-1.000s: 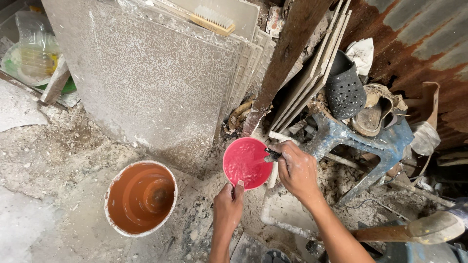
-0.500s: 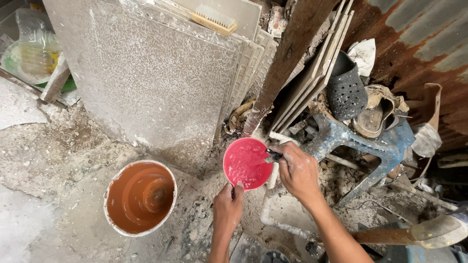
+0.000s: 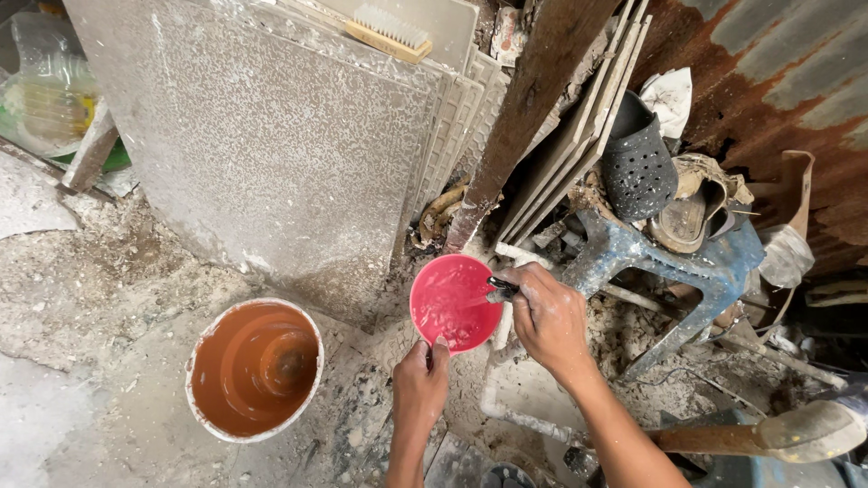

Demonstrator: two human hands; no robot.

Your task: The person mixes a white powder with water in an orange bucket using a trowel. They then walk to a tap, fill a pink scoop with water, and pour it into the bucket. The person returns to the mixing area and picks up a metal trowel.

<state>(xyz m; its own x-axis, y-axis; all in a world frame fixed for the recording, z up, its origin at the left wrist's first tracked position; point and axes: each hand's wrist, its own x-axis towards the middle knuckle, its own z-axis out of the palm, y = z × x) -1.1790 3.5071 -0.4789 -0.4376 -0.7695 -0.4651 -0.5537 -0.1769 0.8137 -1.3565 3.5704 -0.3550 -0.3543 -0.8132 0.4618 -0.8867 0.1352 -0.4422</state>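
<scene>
Left hand (image 3: 419,387) gripping red bowl (image 3: 455,303)

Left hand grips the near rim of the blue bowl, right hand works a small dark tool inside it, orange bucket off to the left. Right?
Not quite: the head view shows the bowl is red-pink, not blue. The left hand does grip its near rim, the right hand holds the small dark tool, and the orange bucket sits left.

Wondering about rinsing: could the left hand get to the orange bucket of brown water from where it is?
Probably yes. The left hand grips the pink bowl's near rim, and the orange bucket stands open-topped on the floor just to its left with nothing between them, though the hand must first release the bowl.
</scene>
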